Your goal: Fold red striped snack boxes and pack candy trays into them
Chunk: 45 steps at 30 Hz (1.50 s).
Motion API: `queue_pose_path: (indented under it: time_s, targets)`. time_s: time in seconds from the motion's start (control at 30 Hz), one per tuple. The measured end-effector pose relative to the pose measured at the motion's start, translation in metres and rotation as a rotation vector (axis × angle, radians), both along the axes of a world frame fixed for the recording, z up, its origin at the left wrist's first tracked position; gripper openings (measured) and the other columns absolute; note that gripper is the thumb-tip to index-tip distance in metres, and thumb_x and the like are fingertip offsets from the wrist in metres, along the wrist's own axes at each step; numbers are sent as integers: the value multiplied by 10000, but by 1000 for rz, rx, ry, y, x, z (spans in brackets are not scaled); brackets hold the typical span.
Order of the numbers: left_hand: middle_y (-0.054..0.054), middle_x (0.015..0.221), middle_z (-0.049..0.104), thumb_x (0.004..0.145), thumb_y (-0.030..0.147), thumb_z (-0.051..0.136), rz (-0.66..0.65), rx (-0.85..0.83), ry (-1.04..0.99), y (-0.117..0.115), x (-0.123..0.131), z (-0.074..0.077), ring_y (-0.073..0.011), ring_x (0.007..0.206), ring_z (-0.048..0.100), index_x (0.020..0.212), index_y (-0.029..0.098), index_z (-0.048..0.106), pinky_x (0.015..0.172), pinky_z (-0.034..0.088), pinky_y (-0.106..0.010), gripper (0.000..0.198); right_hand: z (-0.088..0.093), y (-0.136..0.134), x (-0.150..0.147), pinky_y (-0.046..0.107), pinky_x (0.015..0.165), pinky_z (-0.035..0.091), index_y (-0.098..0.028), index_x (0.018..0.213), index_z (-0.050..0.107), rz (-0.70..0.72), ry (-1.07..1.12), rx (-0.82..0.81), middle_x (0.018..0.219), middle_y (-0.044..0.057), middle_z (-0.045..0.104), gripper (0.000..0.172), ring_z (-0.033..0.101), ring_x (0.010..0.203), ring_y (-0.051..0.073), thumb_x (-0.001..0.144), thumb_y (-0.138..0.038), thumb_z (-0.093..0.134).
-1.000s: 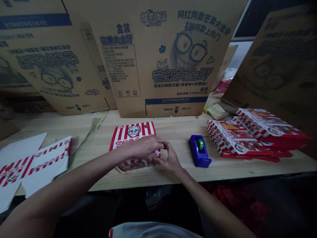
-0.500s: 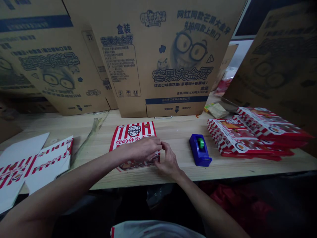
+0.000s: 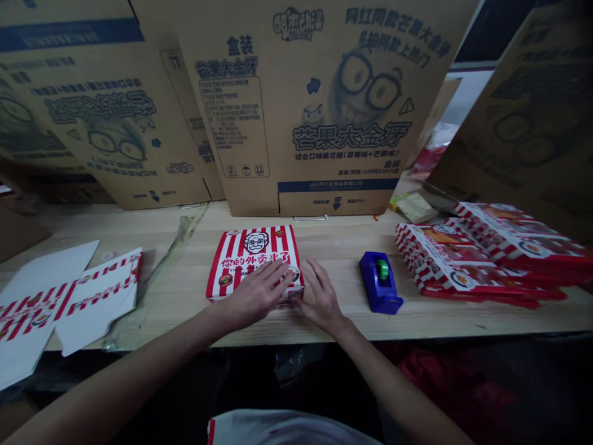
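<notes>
A red-and-white striped takeaway box [image 3: 254, 242] with a printed face and red lettering lies on the wooden table in front of me. Across its lid rests my left hand [image 3: 257, 292], palm down with the fingers stretched out. My right hand [image 3: 320, 301] is at the box's right side, fingers extended and thumb low by the near right corner. Whether the thumb touches the cardboard I cannot tell. To the right stands a blue tape dispenser [image 3: 377, 290] with a green roll, apart from both hands.
Striped flat cardboard pieces [image 3: 104, 296] lie at the left. On the right are stacked red-and-white boxes [image 3: 440, 262], with a small yellow-green packet [image 3: 414, 207] behind. Large brown cartons [image 3: 324, 148] line the back of the table [image 3: 333, 327].
My left hand has gone from closed fingers at the box's right edge to lying flat on its lid. My right fingers have spread, and more of the lid shows.
</notes>
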<state>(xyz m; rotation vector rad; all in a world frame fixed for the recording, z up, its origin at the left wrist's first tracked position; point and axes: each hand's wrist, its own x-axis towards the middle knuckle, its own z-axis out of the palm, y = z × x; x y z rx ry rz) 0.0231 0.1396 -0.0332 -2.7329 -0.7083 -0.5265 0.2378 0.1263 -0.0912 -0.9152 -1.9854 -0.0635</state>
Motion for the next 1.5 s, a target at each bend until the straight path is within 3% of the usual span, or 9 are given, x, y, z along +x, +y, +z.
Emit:
queue_pose_path:
  time_s: [0.13, 0.33, 0.6, 0.93, 1.07, 1.17, 1.27, 1.37, 1.5]
  targets:
    - [-218, 1236, 630, 870, 197, 595, 169, 214, -155, -19, -33, -30, -336, 1217, 555, 1231, 71, 552, 993, 495, -470, 385, 10, 4, 8, 537, 1059, 418, -251, 1420, 380, 148, -183, 55, 1377, 112, 536, 583, 408, 1349, 275, 878, -199, 589]
    - [-151, 1187, 678, 830, 85, 615, 154, 263, -292, -28, -61, -51, -295, 1252, 531, 1238, 117, 558, 1049, 465, -466, 413, 6, 9, 5, 525, 1013, 481, -227, 1309, 511, 228, -201, 112, 1272, 113, 624, 438, 536, 1244, 244, 887, -117, 555]
    - [-96, 1034, 736, 837, 74, 575, 120, 256, -430, -17, -58, -59, -237, 1078, 653, 1164, 174, 601, 936, 541, -424, 342, 4, 13, -13, 459, 839, 586, -229, 893, 640, 225, -86, 101, 979, 86, 710, 187, 654, 1003, 235, 849, -70, 552]
    - [-76, 992, 734, 812, 61, 609, 160, 299, -436, -17, -60, -59, -235, 960, 677, 1087, 183, 613, 886, 523, -437, 302, 5, 0, -31, 422, 806, 556, -248, 866, 619, 102, 90, -4, 918, 69, 665, 139, 638, 917, 218, 884, -139, 535]
    - [-60, 945, 743, 794, 86, 648, 195, 337, -554, -15, -58, -70, -257, 923, 689, 1085, 237, 623, 943, 431, -540, 329, 9, -22, 7, 418, 835, 533, -237, 972, 627, -139, 200, -30, 1016, 92, 635, 124, 614, 968, 226, 873, -187, 571]
    - [-55, 956, 739, 771, 108, 683, 223, 348, -611, -9, -55, -79, -261, 926, 684, 1109, 267, 629, 967, 404, -526, 377, 9, -41, 69, 427, 844, 504, -213, 900, 639, -475, 340, -29, 985, 88, 604, 93, 589, 946, 230, 844, -281, 609]
    - [-64, 953, 732, 767, 122, 691, 225, 380, -654, -8, -51, -81, -260, 903, 681, 1139, 265, 621, 888, 446, -464, 405, 5, -53, 131, 349, 680, 495, -183, 817, 645, -697, 545, -201, 885, 66, 594, 234, 564, 824, 215, 749, -407, 661]
    - [-74, 950, 726, 779, 122, 681, 247, 382, -647, -11, -49, -78, -270, 896, 682, 1146, 259, 610, 840, 451, -455, 398, -4, -52, 162, 285, 546, 427, -163, 639, 647, -704, 668, -418, 641, 18, 573, 309, 519, 622, 173, 642, -466, 703]
    - [-68, 956, 724, 781, 119, 679, 248, 378, -633, -13, -48, -74, -265, 893, 686, 1144, 256, 599, 827, 450, -444, 396, -13, -41, 164, 262, 490, 382, -154, 535, 642, -657, 771, -480, 491, -12, 530, 350, 467, 507, 136, 561, -492, 728]
